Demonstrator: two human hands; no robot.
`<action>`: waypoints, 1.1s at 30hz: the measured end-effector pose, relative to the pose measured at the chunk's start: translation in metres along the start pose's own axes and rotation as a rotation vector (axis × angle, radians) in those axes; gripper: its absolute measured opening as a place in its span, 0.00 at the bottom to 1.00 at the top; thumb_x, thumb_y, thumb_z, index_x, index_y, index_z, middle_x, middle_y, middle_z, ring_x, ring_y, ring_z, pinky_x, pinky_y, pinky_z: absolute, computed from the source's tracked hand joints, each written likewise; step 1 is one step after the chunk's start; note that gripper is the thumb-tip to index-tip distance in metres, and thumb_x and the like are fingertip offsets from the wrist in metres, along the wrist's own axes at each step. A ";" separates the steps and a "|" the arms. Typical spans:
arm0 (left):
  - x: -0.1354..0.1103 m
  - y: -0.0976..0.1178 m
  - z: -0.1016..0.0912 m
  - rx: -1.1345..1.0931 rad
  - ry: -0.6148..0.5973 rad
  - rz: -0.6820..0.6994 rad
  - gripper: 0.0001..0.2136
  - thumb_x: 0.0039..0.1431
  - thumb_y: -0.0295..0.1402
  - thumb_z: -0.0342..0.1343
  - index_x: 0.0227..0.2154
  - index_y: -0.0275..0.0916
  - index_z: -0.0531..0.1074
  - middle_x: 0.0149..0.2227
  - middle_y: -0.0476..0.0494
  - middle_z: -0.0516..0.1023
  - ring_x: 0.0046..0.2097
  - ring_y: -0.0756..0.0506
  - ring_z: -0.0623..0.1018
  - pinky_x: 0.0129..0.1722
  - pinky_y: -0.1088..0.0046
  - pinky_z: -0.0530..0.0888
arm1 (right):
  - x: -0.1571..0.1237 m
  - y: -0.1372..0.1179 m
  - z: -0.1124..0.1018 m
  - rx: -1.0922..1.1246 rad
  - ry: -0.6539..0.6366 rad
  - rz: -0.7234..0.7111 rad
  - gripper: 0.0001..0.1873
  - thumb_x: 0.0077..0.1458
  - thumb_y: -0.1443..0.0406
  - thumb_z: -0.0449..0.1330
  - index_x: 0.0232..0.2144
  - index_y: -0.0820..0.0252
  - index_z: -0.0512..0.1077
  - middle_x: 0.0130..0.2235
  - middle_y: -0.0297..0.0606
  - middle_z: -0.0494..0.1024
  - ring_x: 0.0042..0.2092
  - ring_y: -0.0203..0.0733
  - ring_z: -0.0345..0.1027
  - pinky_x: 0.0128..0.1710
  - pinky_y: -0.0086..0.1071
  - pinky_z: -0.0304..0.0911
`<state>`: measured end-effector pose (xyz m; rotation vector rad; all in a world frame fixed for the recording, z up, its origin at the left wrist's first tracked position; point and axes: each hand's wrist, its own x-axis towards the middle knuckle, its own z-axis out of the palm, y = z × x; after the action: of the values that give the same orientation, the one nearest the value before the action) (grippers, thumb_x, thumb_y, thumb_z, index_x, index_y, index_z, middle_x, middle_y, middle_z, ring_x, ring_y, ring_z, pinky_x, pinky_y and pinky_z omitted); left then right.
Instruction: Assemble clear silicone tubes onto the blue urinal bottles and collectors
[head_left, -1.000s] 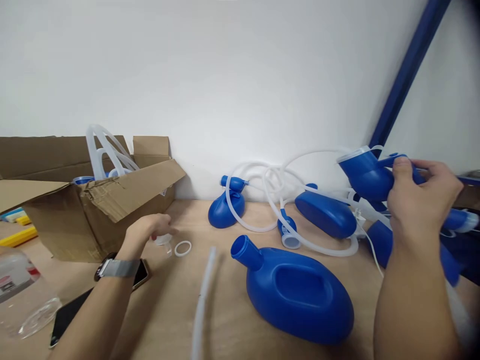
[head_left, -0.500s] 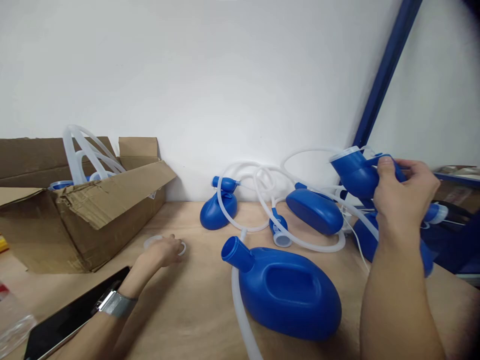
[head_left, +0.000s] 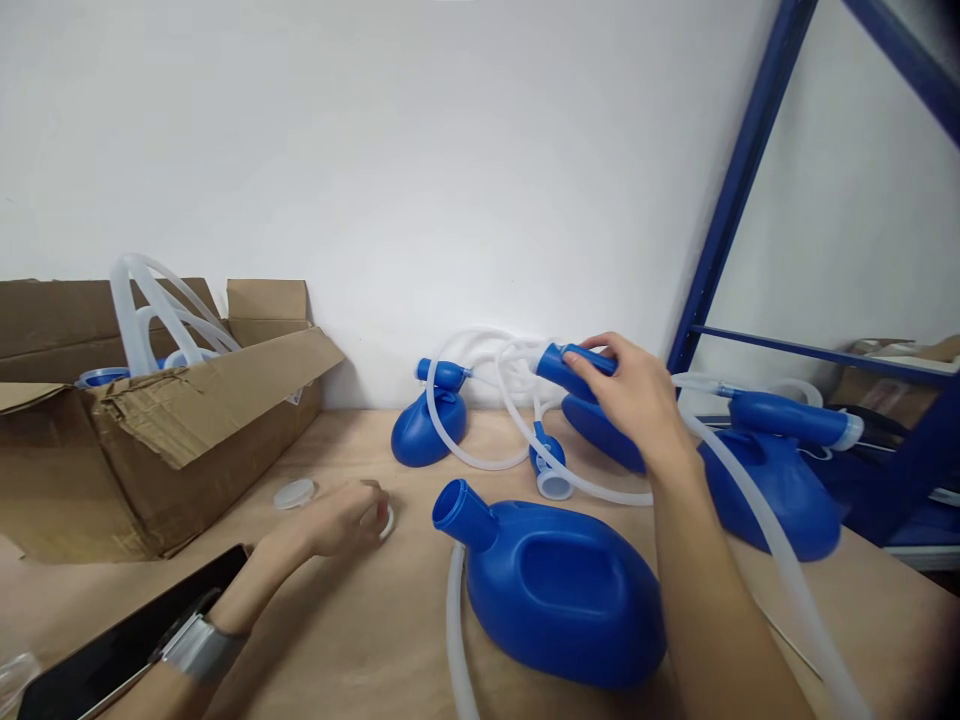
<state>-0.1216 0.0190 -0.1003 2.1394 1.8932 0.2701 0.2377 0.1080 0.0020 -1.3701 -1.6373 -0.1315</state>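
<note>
Jug (head_left: 555, 625), blue plastic, nearest on counter (head_left: 352, 650), neck to L; translucent hose (head_left: 456, 630) close beside it, could snag if jug dragged. L hand (head_left: 346, 520) low over counter, fingers curled at white ring (head_left: 388, 523); pinched or only touching, can't tell. Ring thin, could slip if caught by edge. R hand (head_left: 634, 392) grasping handled blue cup (head_left: 562, 374), raised nr looped tubing (head_left: 432, 400); low swing could hook loop.

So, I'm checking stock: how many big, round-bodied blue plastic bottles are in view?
4: the front bottle, the back-left bottle, the middle bottle partly behind the right hand, and the far-right bottle. The brown cardboard box may hide others.
</note>
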 end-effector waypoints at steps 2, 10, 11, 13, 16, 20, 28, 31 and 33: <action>-0.007 0.011 -0.007 -0.161 0.079 0.075 0.13 0.52 0.36 0.57 0.41 0.43 0.76 0.48 0.44 0.80 0.49 0.40 0.77 0.44 0.69 0.76 | -0.004 -0.008 0.009 -0.054 -0.052 -0.110 0.17 0.60 0.51 0.60 0.43 0.54 0.77 0.37 0.42 0.80 0.40 0.53 0.71 0.34 0.37 0.56; -0.017 0.073 -0.002 -0.515 0.205 0.337 0.20 0.62 0.45 0.56 0.55 0.48 0.74 0.56 0.44 0.75 0.51 0.44 0.77 0.46 0.70 0.78 | -0.031 -0.051 0.045 -0.259 -0.235 -0.454 0.14 0.67 0.60 0.55 0.51 0.56 0.72 0.42 0.45 0.82 0.46 0.52 0.74 0.37 0.35 0.60; -0.016 0.074 0.002 -0.489 0.210 0.339 0.19 0.63 0.45 0.56 0.55 0.48 0.74 0.55 0.44 0.76 0.50 0.44 0.77 0.45 0.70 0.78 | -0.036 -0.057 0.048 -0.266 -0.310 -0.476 0.15 0.67 0.60 0.54 0.53 0.56 0.72 0.42 0.45 0.82 0.45 0.52 0.74 0.38 0.35 0.60; -0.013 0.073 0.009 -0.486 0.219 0.291 0.19 0.63 0.44 0.55 0.54 0.47 0.74 0.54 0.44 0.76 0.48 0.45 0.77 0.44 0.70 0.79 | -0.043 -0.063 0.053 -0.240 -0.465 -0.508 0.16 0.68 0.63 0.52 0.54 0.54 0.72 0.43 0.43 0.82 0.44 0.50 0.76 0.38 0.34 0.60; -0.010 0.067 0.015 -0.568 0.190 0.216 0.19 0.62 0.45 0.54 0.52 0.44 0.74 0.51 0.42 0.76 0.49 0.44 0.77 0.43 0.70 0.79 | -0.051 -0.060 0.057 -0.163 -0.608 -0.504 0.17 0.66 0.69 0.51 0.52 0.53 0.74 0.45 0.41 0.82 0.45 0.48 0.76 0.39 0.33 0.60; -0.009 0.067 0.017 -0.619 0.178 0.238 0.21 0.61 0.47 0.55 0.55 0.46 0.74 0.53 0.42 0.75 0.51 0.43 0.75 0.44 0.70 0.79 | -0.057 -0.041 0.051 0.048 -0.724 -0.436 0.15 0.68 0.64 0.51 0.46 0.55 0.77 0.44 0.39 0.82 0.45 0.46 0.75 0.41 0.33 0.61; -0.009 0.078 0.022 -0.607 0.214 0.307 0.20 0.62 0.46 0.56 0.54 0.49 0.76 0.51 0.43 0.75 0.48 0.45 0.77 0.42 0.73 0.79 | -0.066 -0.007 0.018 0.253 -1.272 -0.336 0.38 0.50 0.44 0.68 0.60 0.51 0.72 0.57 0.40 0.73 0.56 0.53 0.69 0.55 0.38 0.63; -0.006 0.076 0.019 -0.618 0.193 0.276 0.22 0.59 0.48 0.60 0.54 0.47 0.77 0.45 0.43 0.76 0.44 0.45 0.78 0.41 0.72 0.79 | -0.070 -0.003 0.022 0.291 -1.258 -0.286 0.39 0.47 0.44 0.69 0.58 0.50 0.74 0.57 0.40 0.73 0.57 0.54 0.68 0.58 0.39 0.61; -0.004 0.074 0.016 -0.641 0.156 0.273 0.23 0.56 0.50 0.63 0.52 0.46 0.79 0.43 0.44 0.76 0.43 0.46 0.78 0.43 0.70 0.79 | -0.070 -0.003 0.026 0.323 -1.266 -0.274 0.37 0.46 0.44 0.70 0.56 0.51 0.76 0.57 0.39 0.74 0.58 0.54 0.68 0.59 0.39 0.60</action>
<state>-0.0473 0.0055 -0.0910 1.9406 1.3154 0.9767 0.2133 0.0732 -0.0601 -0.9549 -2.6895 0.9893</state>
